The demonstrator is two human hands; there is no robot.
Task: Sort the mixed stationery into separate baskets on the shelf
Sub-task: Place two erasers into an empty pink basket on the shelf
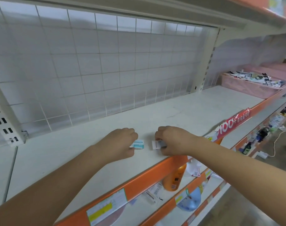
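Packet (138, 144) pinched L hand (121, 142), card (155, 145) R hand (173, 141).

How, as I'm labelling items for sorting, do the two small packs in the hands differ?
The teal pack in the left hand shows teal bands on white; the grey pack in the right hand is white and grey. The teal pack juts rightward from its hand, the grey pack leftward. Both are small, flat, low over the shelf.

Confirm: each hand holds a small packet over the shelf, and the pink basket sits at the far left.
Wrong: the head view shows the pink basket at the far right of the shelf. The left hand and right hand do each hold a small packet.
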